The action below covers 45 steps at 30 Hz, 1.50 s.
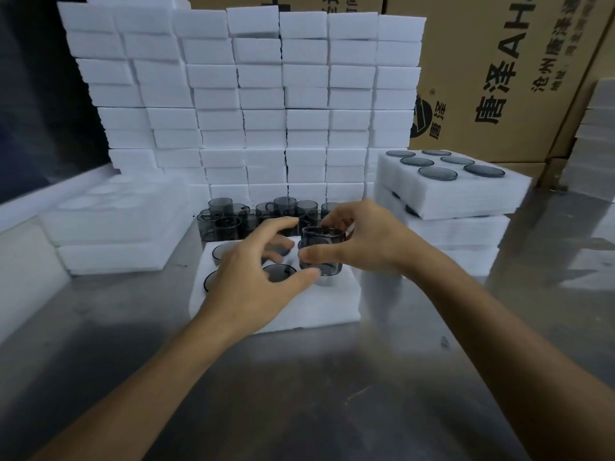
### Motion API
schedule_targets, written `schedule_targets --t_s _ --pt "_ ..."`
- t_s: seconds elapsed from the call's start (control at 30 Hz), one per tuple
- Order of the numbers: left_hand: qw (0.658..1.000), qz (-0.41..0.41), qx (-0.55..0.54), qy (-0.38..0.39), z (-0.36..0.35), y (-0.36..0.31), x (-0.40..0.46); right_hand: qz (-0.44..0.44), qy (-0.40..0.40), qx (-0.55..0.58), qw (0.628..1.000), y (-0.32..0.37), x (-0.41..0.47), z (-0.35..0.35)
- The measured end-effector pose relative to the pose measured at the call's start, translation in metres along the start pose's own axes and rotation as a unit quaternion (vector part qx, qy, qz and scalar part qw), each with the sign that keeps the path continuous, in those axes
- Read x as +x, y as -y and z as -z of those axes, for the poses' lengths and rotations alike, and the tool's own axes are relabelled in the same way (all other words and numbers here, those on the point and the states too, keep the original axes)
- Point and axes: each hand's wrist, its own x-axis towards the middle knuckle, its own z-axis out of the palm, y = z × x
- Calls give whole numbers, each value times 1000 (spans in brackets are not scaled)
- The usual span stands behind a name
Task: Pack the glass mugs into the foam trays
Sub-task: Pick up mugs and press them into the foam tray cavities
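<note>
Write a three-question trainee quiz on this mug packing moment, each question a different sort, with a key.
1. True or false: the right hand holds a glass mug above the foam tray.
2. Which best describes the left hand? A) flat on the steel table B) fingers spread over the tray, gripping nothing C) lifting a cardboard box
3. Fill in: the unpacked mugs stand directly behind the ____.

Key: 1 true; 2 B; 3 tray

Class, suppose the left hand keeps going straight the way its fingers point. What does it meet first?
Probably the mug held by the right hand: the left hand reaches up and right over the tray toward it, though depth is unclear.
</note>
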Motion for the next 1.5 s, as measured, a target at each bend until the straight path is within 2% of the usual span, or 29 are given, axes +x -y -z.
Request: schedule_targets --t_s 0.17,0.27,0.43,0.67,1.0,1.37,1.5 --pt "999 31 -25 -7 -19 -6 10 -9 -17 -16 1000 -2 -1 2" --pt "998 45 -41 -5 -19 -6 20 -1 14 34 999 -5 1 12" --pt "990 96 -93 38 -11 -2 27 8 62 79 995 -21 9 20" --pt "987 104 -72 95 -13 10 29 -15 91 78 993 -32 12 15" --pt "990 62 0 127 -21 16 27 -23 102 44 994 -35 12 15" --pt "989 25 13 142 -23 20 27 -23 111 -12 994 -35 10 14" --pt "990 39 -15 131 -24 20 28 -14 120 -12 993 -34 10 14"
